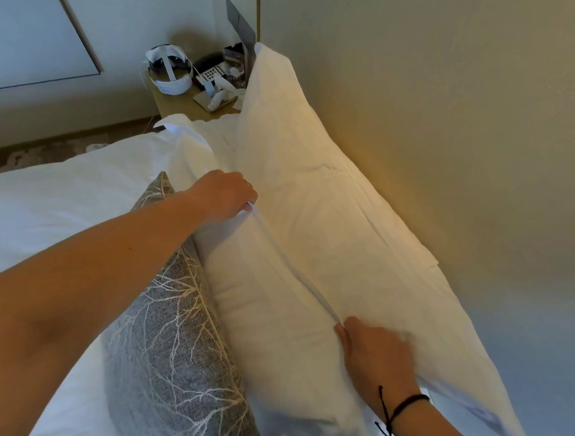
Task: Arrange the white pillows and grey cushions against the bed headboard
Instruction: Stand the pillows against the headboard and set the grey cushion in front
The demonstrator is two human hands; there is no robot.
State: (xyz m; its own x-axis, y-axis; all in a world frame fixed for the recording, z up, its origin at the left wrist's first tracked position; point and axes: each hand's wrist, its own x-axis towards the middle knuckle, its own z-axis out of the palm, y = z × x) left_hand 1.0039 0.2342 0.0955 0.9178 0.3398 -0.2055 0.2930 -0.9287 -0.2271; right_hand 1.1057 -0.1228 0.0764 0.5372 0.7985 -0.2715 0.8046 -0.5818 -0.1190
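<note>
Grey cushion (173,350) beside gripped front pillow (267,302).

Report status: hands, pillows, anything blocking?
Left hand and right hand both pinching front white pillow's top seam. Rear white pillow upright against headboard. Grey cushion leaning in front. Nothing blocking.

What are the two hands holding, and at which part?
Both hold the front white pillow by its top edge: left hand at the far end, right hand at the near end.
</note>
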